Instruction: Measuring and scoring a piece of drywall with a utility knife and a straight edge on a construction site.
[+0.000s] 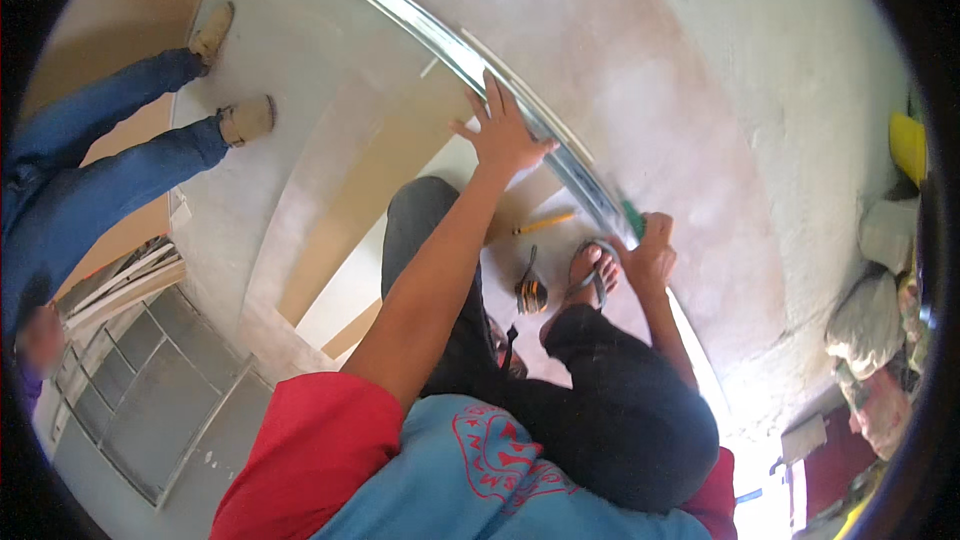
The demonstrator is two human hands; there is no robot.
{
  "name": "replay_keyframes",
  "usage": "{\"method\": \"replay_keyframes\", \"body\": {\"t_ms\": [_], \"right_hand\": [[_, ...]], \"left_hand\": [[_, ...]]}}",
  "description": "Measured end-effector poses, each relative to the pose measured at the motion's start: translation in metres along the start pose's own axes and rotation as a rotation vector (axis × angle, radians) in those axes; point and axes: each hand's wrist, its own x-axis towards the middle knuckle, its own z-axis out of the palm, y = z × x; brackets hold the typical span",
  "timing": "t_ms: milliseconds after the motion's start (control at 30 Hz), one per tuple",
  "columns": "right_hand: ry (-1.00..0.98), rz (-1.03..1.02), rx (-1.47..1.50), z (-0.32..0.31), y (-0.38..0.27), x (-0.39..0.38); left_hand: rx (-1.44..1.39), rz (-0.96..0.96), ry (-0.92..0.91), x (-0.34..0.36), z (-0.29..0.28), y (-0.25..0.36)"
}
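A long, shiny metal channel runs diagonally across the floor from the upper left toward the lower right. My left hand lies on it with the fingers spread, pressing from above. Farther along the same channel, my right hand is closed around a small green object; its kind is mostly hidden by the fingers. Between my feet and the channel lie a yellow pencil-like stick and a black and orange tape measure. My sandalled foot stands close to the right hand.
Tan and white boards lie left of my legs. Another person in blue jeans stands at the left, beside stacked strips and a metal frame. Filled sacks and a yellow item line the right edge.
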Motion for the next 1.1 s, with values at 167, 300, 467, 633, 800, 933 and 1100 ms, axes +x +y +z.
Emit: {"method": "replay_keyframes", "body": {"t_ms": [167, 300, 467, 633, 800, 933, 1100], "right_hand": [[-0.067, -0.008, 0.014, 0.024, -0.011, 0.018], [0.032, -0.01, 0.005, 0.026, 0.013, 0.032], [0.135, -0.02, -0.055, 0.004, 0.033, 0.054], [0.24, -0.097, 0.012, -0.01, 0.013, 0.052], [0.189, -0.265, 0.184, 0.0, -0.029, 0.064], [-0.048, -0.249, 0.233, 0.012, -0.082, 0.098], [-0.087, -0.357, 0.007, 0.034, -0.126, 0.137]], "left_hand": [[0.018, -0.018, 0.068, 0.015, 0.003, -0.009], [-0.079, 0.165, 0.214, 0.005, 0.001, -0.019], [-0.031, 0.146, 0.302, -0.055, 0.025, -0.046], [-0.023, 0.008, 0.279, -0.052, 0.037, -0.036], [-0.014, 0.096, 0.434, -0.036, 0.059, -0.048], [-0.072, 0.084, 0.423, -0.039, 0.062, -0.047], [-0.132, 0.068, 0.445, -0.033, 0.074, -0.04]]}}
